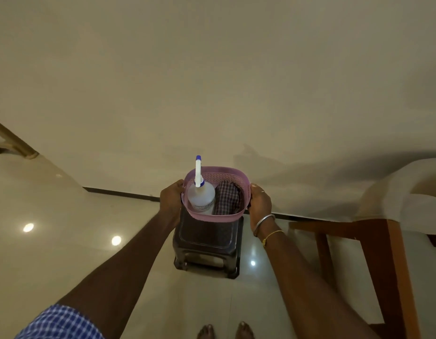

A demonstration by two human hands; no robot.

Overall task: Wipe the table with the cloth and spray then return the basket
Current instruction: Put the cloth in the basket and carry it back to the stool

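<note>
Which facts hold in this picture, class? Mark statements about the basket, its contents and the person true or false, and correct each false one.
1. The left hand and right hand grip opposite sides of the pink basket. True.
2. A checked cloth sits in the basket beside the spray bottle. True.
3. The spray bottle lies on its side. False: it stands upright in the basket.
4. A dark stool is below the basket. True.
5. The person wears shoes. False: the feet are bare.
6. The bangles are on the left wrist. False: they are on the right wrist.
</note>
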